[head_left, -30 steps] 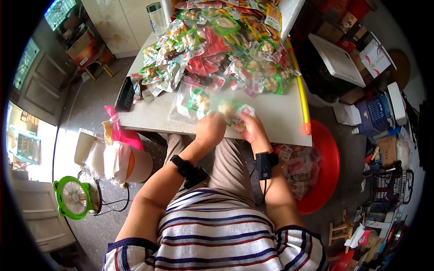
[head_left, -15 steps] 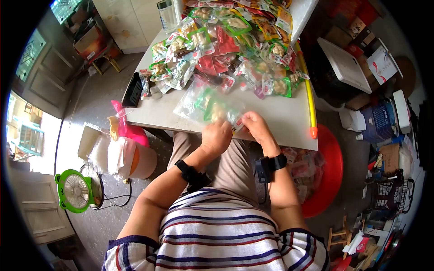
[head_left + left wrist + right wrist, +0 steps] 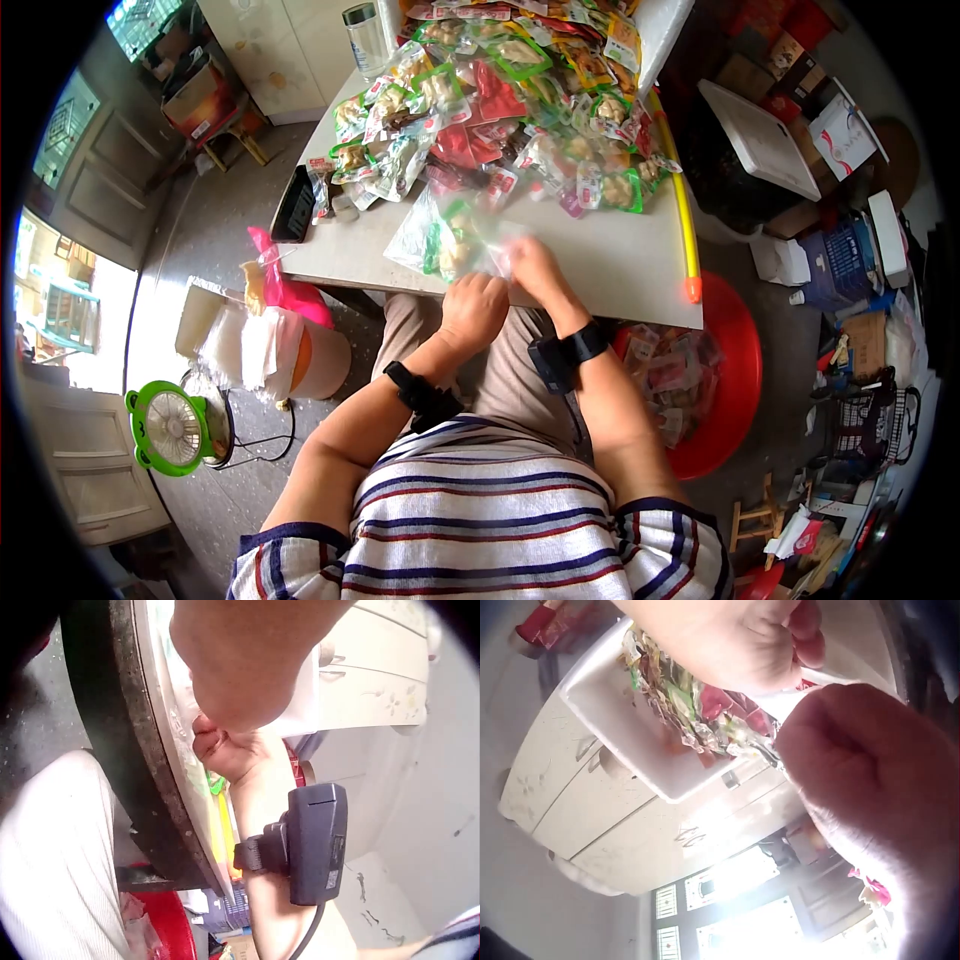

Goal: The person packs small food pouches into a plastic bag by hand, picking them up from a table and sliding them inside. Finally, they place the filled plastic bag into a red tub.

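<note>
Fingers curled, the left hand (image 3: 475,312) grips the near edge of a clear bag (image 3: 408,245) with green-edged packaging on the table (image 3: 600,265); the right hand (image 3: 540,272), blurred, pinches its right side.

Left wrist: right fingers are bent above the tabletop.

Right wrist: red-printed plastic (image 3: 805,685) lies between both hands.

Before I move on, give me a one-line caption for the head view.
Left hand and right hand at a clear bag on the table, colourful packets heaped beyond.

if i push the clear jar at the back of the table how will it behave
The clear jar is tall and narrow, so it would probably tip if pushed high up. Its smooth-looking, see-through wall may be slippery, perhaps breakable if glass.
</note>
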